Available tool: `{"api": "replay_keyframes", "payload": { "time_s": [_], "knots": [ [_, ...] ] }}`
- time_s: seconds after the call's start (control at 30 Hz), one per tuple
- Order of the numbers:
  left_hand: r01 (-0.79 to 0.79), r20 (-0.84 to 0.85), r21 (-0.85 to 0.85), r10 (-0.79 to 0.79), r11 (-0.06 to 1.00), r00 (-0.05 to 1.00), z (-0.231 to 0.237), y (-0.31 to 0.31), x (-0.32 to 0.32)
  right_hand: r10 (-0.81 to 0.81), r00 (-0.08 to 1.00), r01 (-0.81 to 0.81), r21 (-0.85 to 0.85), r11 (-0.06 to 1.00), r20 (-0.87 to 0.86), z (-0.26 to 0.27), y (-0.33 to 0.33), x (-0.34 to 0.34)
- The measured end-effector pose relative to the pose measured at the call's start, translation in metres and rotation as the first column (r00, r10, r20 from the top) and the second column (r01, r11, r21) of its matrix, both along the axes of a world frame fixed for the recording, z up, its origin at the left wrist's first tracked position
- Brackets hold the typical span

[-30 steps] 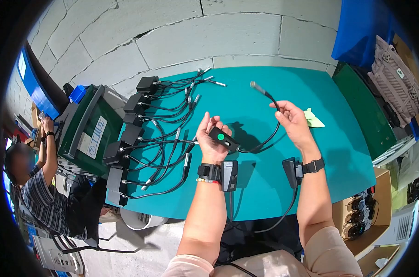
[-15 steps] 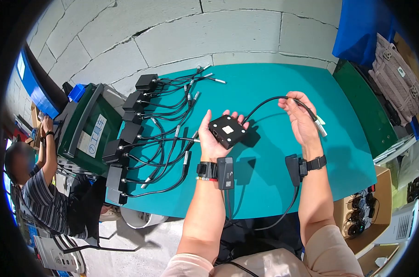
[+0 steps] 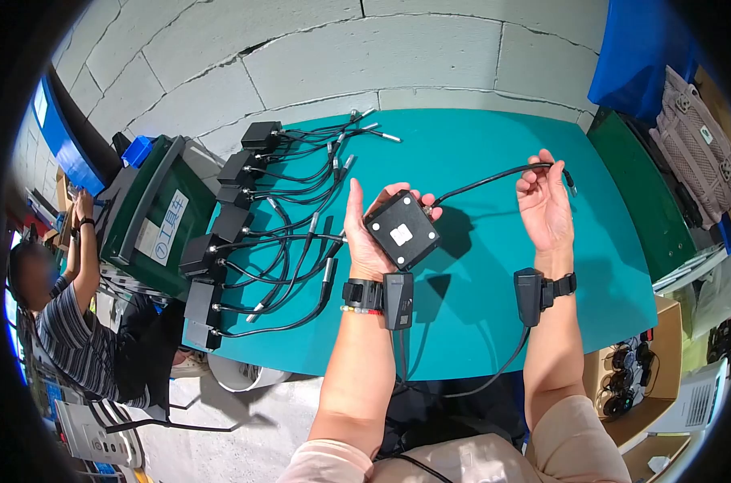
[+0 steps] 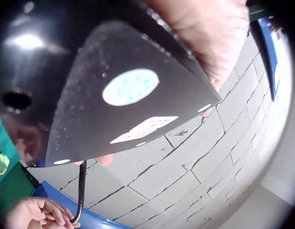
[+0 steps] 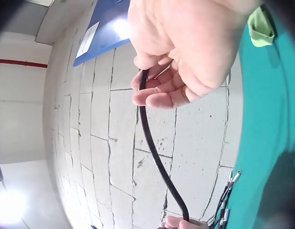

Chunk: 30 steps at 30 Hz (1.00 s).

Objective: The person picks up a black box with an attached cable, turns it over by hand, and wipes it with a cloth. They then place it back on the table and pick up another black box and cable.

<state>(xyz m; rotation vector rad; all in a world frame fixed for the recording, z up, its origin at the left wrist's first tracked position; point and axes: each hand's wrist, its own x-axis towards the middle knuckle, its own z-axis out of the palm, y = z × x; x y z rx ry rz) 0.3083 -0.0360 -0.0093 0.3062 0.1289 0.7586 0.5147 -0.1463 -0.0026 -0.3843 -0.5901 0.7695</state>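
Observation:
My left hand point(image 3: 367, 249), palm up, holds a flat black box point(image 3: 418, 221), its thumb along one side and fingertips showing past the far edge. A small white label and several pale corner dots mark the box's face in the head view. In the left wrist view the box point(image 4: 85, 109) fills much of the frame, with a round sticker on it. One black cable point(image 3: 482, 183) runs from the box to my right hand point(image 3: 549, 213), which pinches it between thumb and fingers near its connector end point(image 3: 572, 187). The right wrist view shows that cable point(image 5: 159, 164) curving down to the left hand.
Similar black boxes point(image 3: 202, 302) with metal-tipped cables line the left side of the green table point(image 3: 494, 322). A yellow-green scrap point(image 5: 261, 31) lies near the right hand. Left stands a dark green tool cart point(image 3: 160, 217); beyond it sits another person point(image 3: 72, 338). An open carton point(image 3: 667, 354) is at right.
My left hand has turned the box from edge-on to face up. My right hand has shifted up and right, and the cable end has swung from upper left over to the right.

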Motion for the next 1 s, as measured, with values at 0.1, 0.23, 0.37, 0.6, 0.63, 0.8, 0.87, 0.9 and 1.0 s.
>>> {"api": "replay_keyframes", "payload": {
  "time_s": [0.1, 0.23, 0.37, 0.6, 0.63, 0.8, 0.87, 0.9, 1.0],
  "knots": [
    [0.008, 0.02, 0.005, -0.008, 1.0, 1.0, -0.003, 0.003, 0.0, -0.004, 1.0, 0.004, -0.006, 1.0, 0.021, 0.0, 0.0, -0.002],
    [-0.002, 0.041, -0.055, 0.005, 0.999, 0.999, -0.008, 0.008, 0.002, -0.067, 0.99, 0.08, -0.098, 0.992, 0.122, 0.002, 0.003, -0.006],
    [-0.074, 0.039, -0.205, 0.084, 0.976, 0.996, -0.016, 0.012, 0.002, -0.117, 0.974, 0.141, -0.119, 0.983, 0.193, 0.005, 0.008, -0.019],
    [-0.147, -0.069, -0.201, 0.136, 0.969, 0.988, -0.007, 0.006, 0.002, -0.032, 0.999, 0.035, -0.092, 0.995, 0.035, 0.004, 0.005, -0.015],
    [-0.147, -0.073, -0.198, 0.135, 0.969, 0.988, -0.009, 0.007, 0.002, -0.06, 0.992, 0.074, -0.122, 0.99, 0.115, 0.003, 0.006, -0.016],
    [0.031, 0.047, -0.015, -0.03, 0.999, 0.998, -0.033, 0.022, -0.002, -0.073, 0.898, 0.167, -0.181, 0.969, 0.434, 0.002, 0.01, -0.023],
    [0.038, 0.065, -0.007, -0.038, 0.999, 0.997, -0.037, 0.025, 0.0, -0.07, 0.869, 0.183, -0.187, 0.965, 0.489, 0.001, 0.011, -0.025],
    [0.044, 0.072, 0.012, -0.045, 0.999, 0.996, -0.038, 0.026, 0.0, -0.053, 0.874, 0.161, -0.185, 0.969, 0.483, 0.0, 0.011, -0.024],
    [0.04, 0.063, 0.007, -0.041, 0.999, 0.997, -0.04, 0.028, 0.001, -0.069, 0.876, 0.19, -0.21, 0.959, 0.477, 0.002, 0.011, -0.025]
  ]
}}
